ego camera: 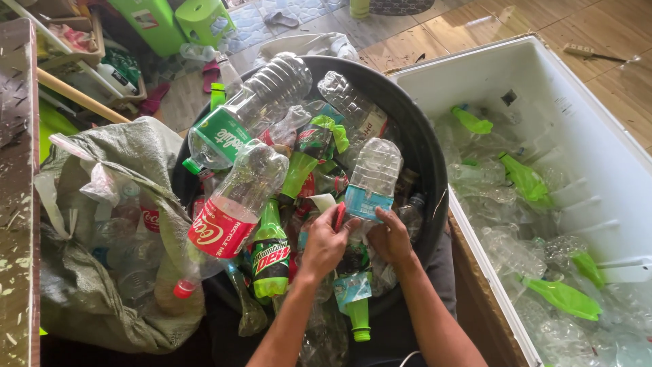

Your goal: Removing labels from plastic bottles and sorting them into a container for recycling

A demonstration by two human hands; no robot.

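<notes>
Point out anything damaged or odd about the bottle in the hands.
The clear bottle held by the left hand and right hand is crumpled and dented, its blue label partly peeled. It stands upside down over the black tub.

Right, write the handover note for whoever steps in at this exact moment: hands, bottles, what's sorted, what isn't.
Left hand: gripping at the blue label end of a clear crushed bottle, a red scrap by its fingers.
Right hand: holding the same bottle's lower end.
Black tub: heaped with mixed bottles, clear and green, many with labels and caps on.
White bin on the right: holds flattened clear and green bottles that look label-free.
Woven sack on the left: more bottles inside.
Done: a layer of bottles in the white bin. Left: the tub's heap and the sack.
</notes>
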